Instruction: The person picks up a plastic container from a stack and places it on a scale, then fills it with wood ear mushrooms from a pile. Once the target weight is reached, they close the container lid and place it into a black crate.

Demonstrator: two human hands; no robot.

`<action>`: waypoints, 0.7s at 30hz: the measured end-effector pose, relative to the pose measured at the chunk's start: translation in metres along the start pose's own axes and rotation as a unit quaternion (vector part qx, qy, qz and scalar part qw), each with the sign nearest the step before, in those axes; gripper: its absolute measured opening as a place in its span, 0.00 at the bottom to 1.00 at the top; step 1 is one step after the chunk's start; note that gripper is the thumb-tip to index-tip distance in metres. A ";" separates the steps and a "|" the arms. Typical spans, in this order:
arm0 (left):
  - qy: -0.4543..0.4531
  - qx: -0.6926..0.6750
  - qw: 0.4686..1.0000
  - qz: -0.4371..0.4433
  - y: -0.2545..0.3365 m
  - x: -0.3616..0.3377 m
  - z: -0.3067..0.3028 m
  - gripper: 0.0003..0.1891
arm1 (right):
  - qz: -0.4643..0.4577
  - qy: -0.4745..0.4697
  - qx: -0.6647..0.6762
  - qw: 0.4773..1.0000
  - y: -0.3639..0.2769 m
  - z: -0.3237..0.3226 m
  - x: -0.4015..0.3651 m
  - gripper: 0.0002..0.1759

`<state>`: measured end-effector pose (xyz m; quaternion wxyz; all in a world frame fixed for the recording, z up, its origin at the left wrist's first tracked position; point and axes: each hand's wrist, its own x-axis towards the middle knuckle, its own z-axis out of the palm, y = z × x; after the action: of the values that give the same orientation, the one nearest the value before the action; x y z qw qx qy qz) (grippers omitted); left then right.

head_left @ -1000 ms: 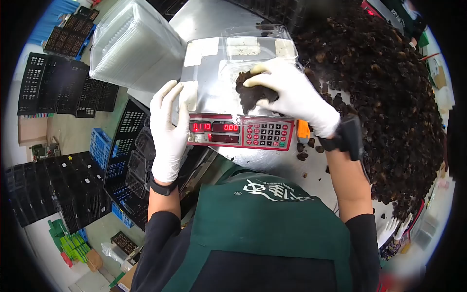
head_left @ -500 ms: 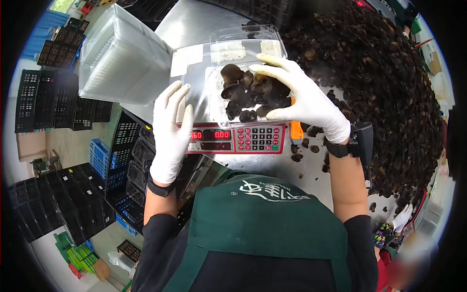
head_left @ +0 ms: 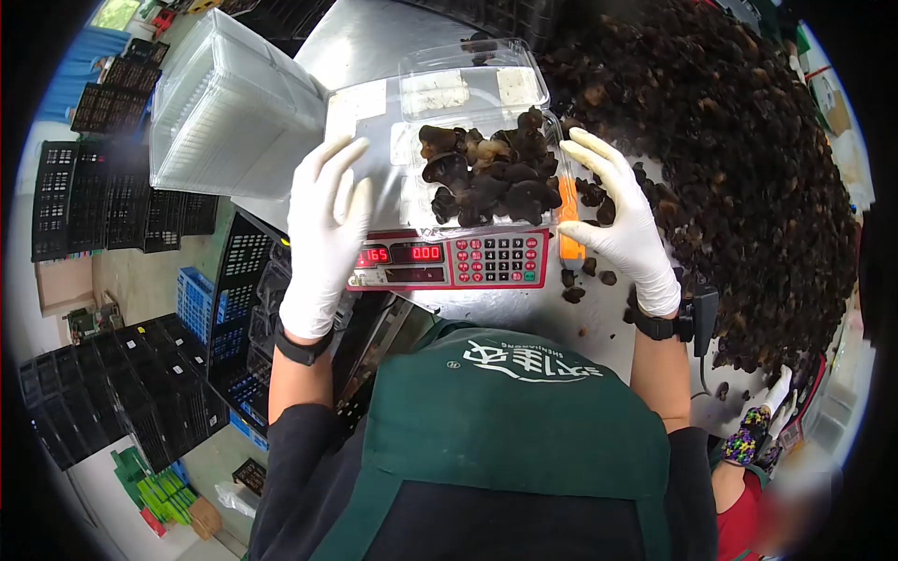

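Note:
A clear plastic clamshell box [head_left: 557, 140] rests on the electronic scale [head_left: 440, 260], its lid [head_left: 435, 92] folded back. Dark wood ear mushrooms [head_left: 496, 178] lie heaped in it. My right hand [head_left: 619, 220], in a white glove, is just right of the box with fingers spread and holding nothing. Left of the box, my gloved left hand [head_left: 325, 224] hovers over the scale's left edge, fingers apart and nothing in them. It covers part of the red display, where 165 and 0.00 can be read. An orange tool [head_left: 569, 234] lies between the scale and my right hand.
A tall stack of clear plastic boxes [head_left: 229, 112] stands at the left. A large pile of wood ears [head_left: 739, 168] covers the table's right side. Black crates [head_left: 112, 383] fill the floor at left. Another person's gloved hand [head_left: 776, 391] is at lower right.
My right hand has let go of wood ears in the box and drawn back to the right, and the heap is larger. The displayed digits went from 160 to 165.

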<state>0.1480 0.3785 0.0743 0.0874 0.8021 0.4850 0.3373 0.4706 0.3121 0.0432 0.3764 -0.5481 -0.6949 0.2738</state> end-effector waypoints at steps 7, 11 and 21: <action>-0.081 -0.041 0.989 0.113 0.046 0.044 0.059 0.15 | -0.004 0.057 -0.030 0.998 -0.001 0.003 -0.020 0.33; -0.090 -0.083 0.986 0.113 0.037 0.047 0.073 0.10 | 0.020 0.102 -0.013 0.995 -0.005 -0.002 -0.047 0.27; -0.303 -0.338 0.887 -0.078 0.086 0.001 0.042 0.23 | 0.171 0.103 0.537 0.820 -0.044 0.035 -0.082 0.21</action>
<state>0.2363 0.3427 0.0833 0.5224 0.7465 0.3526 0.2133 0.4265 0.2228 0.0401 0.6274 -0.3947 -0.2900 0.6054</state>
